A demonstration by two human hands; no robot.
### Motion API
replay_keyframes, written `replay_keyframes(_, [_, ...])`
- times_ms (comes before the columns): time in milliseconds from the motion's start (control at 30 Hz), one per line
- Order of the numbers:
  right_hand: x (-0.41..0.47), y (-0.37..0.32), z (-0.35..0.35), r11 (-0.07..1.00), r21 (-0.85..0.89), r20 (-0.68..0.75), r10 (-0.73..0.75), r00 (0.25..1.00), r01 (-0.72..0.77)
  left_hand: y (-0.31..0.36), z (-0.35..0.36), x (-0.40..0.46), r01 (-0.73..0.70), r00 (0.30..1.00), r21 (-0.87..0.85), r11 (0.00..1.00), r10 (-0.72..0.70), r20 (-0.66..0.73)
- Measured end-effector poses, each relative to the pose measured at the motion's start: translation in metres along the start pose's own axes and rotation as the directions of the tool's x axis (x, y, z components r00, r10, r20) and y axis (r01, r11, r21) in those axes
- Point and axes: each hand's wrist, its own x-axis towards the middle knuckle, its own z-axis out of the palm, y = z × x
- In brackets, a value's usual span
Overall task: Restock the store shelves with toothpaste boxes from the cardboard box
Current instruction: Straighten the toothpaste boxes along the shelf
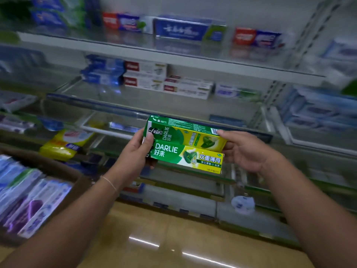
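**Two Darlie Boxes Held Before the Shelves**

We hold two green-and-yellow toothpaste boxes, stacked one above the other, in front of the glass shelves. The upper toothpaste box sits on the lower toothpaste box, long sides touching, both lying horizontally and tilted slightly down toward the right.

Our left hand grips the left ends of both boxes: the thumb lies across their front faces and the fingers curl round behind. A thin bracelet circles the left wrist.

Our right hand meets the right ends of the boxes. Its thumb rests on the top edge of the upper box near the barcode, and the fingers lie behind the box ends, loosely curved; we cannot tell how firmly they hold.

Beyond both hands, a glass shelf carries red-and-white boxes and blue boxes. Above that, a higher shelf carries a large blue box. To the left of the left hand lies a yellow pack. Below and left of the left forearm, the cardboard box holds further blurred toothpaste boxes in blue and purple. Under both forearms is a glossy tan floor.
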Motion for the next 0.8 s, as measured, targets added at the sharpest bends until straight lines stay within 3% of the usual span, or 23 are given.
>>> replay_keyframes(100, [-0.037, 0.006, -0.059, 0.999, 0.032, -0.034, -0.036, 0.999, 0.037, -0.003, 0.061, -0.004, -0.001, 0.997, 0.023, 1.000, -0.001, 0.076])
replay_keyframes(367, [-0.140, 0.028, -0.189, 0.942, 0.130, -0.169, -0.287, 0.943, 0.310, -0.010, 0.214, -0.022, -0.010, 0.974, 0.031, 0.999, 0.003, 0.225])
replay_keyframes(533, [-0.199, 0.037, -0.251, 0.880, 0.126, -0.287, -0.410, 0.866, 0.458, -0.003, 0.298, -0.035, -0.073, 0.924, -0.011, 0.997, 0.072, 0.375])
replay_keyframes(800, [-0.282, 0.045, -0.304, 0.790, 0.069, -0.506, -0.499, 0.703, 0.610, 0.005, 0.396, -0.052, -0.050, 0.854, -0.057, 0.997, 0.072, 0.516])
